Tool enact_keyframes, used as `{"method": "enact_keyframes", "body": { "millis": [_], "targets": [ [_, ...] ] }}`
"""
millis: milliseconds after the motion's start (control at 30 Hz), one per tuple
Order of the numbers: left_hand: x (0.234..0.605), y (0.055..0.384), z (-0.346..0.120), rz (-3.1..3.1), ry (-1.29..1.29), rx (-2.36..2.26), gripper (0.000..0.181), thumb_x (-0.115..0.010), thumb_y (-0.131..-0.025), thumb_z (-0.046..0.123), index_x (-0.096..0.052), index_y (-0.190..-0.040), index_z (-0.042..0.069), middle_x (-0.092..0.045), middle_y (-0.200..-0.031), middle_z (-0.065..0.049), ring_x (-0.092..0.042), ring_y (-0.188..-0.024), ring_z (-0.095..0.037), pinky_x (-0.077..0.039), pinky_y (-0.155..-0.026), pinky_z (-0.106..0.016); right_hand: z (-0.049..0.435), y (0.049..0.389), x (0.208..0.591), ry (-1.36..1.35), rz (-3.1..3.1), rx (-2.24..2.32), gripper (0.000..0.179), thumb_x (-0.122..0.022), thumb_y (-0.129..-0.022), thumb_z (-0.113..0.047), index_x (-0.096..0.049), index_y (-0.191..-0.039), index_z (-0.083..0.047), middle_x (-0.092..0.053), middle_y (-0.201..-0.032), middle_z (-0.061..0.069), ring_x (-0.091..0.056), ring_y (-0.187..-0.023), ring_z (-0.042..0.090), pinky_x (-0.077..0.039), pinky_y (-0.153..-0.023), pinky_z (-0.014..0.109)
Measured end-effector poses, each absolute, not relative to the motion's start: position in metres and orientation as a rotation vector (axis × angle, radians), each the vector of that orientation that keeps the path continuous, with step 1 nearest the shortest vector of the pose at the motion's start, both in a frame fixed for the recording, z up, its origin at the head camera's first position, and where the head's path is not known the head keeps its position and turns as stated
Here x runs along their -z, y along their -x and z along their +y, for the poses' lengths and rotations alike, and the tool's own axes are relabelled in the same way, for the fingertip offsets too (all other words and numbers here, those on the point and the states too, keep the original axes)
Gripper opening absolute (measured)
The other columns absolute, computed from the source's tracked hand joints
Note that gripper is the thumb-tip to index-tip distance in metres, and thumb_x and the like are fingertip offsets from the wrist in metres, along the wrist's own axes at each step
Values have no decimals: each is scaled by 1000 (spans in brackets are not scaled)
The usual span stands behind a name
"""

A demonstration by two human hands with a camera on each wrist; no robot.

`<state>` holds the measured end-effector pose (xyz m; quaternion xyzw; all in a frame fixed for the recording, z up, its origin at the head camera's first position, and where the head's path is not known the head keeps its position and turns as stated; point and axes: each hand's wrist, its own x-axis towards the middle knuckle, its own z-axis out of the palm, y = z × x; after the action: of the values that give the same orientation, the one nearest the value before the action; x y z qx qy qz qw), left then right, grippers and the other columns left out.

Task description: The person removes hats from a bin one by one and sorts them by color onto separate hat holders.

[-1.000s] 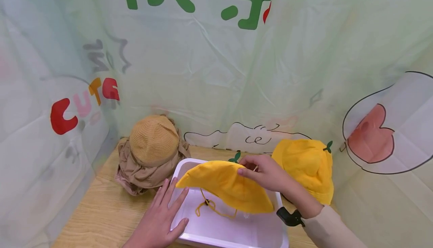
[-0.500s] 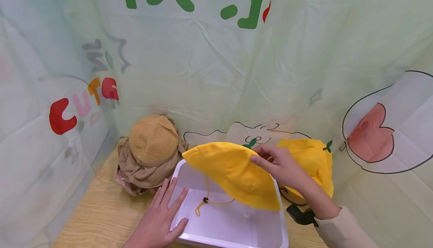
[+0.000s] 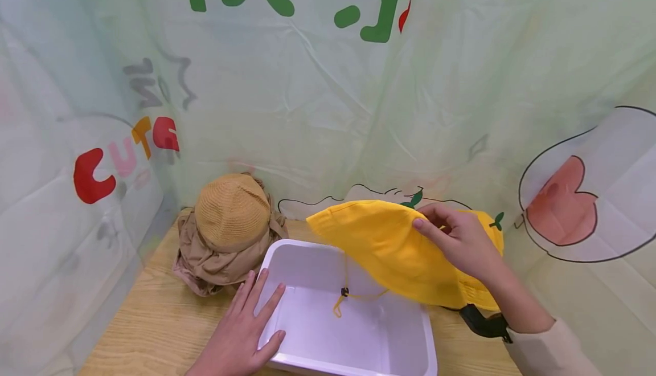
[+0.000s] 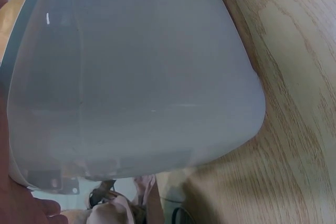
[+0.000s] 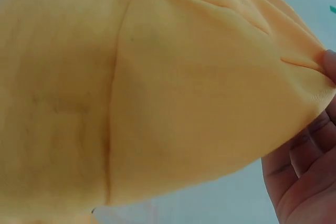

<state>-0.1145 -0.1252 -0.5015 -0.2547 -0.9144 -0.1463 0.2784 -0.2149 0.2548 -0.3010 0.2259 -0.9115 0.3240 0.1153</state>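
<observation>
My right hand [image 3: 458,239] pinches the crown of a yellow bucket hat [image 3: 381,248] between thumb and fingers, holding it up over the right part of a white plastic bin [image 3: 302,359]. A green sprout shows at the hat's top, and a yellow chin cord [image 3: 338,306] with a black toggle hangs below the brim. In the right wrist view the hat's cloth [image 5: 194,93] fills most of the picture. With fingers spread, my left hand [image 3: 246,330] rests on the bin's left rim. Behind the held hat, partly hidden, sits another yellow hat [image 3: 489,239] with a sprout.
At the back left, a tan knitted hat [image 3: 233,211] lies on top of brown cloth hats [image 3: 220,268]. The wooden table [image 3: 138,319] shows left of the bin. A printed curtain [image 3: 318,108] hangs behind and at both sides.
The right hand has lifted the yellow hat up from the bin and carried it right, toward the other yellow hat, its cord trailing along. The left hand has stayed on the rim.
</observation>
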Motion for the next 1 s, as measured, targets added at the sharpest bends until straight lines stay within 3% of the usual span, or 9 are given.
{"method": "enact_keyframes", "body": {
  "millis": [200, 400, 700, 1000],
  "targets": [
    [501, 114, -125, -2466, 681, 403, 66, -45, -99, 55, -46, -150, 14, -34, -156, -27, -27, -145, -47, 2, -124, -34, 271, 213, 296, -597, -2636, -897, 15, -64, -99, -22, -70, -107, -11, -69, -88, 1, -59, -70, 10, -51, -58, 21],
    [501, 114, -125, -2453, 689, 412, 66, -42, -100, 55, -48, -149, 12, -34, -155, -28, -28, -144, -48, 3, -124, -34, 289, 212, 292, -551, -2595, -891, 15, -64, -98, -18, -69, -107, -7, -68, -87, 0, -58, -70, 9, -49, -58, 18],
    [501, 115, -126, -2453, 681, 406, 66, -39, -100, 57, -48, -150, 13, -34, -156, -27, -30, -143, -48, -1, -124, -35, 321, 209, 284, -318, -2616, -803, 28, -63, -99, -30, -67, -114, -8, -62, -88, -13, -55, -72, 4, -48, -59, 13],
    [501, 115, -126, -2451, 684, 405, 66, -40, -100, 57, -48, -149, 13, -34, -155, -28, -31, -143, -48, -1, -124, -35, 351, 212, 271, -250, -2543, -793, 27, -65, -98, -24, -68, -114, -3, -58, -85, -26, -51, -72, -3, -43, -61, 7]
  ]
}}
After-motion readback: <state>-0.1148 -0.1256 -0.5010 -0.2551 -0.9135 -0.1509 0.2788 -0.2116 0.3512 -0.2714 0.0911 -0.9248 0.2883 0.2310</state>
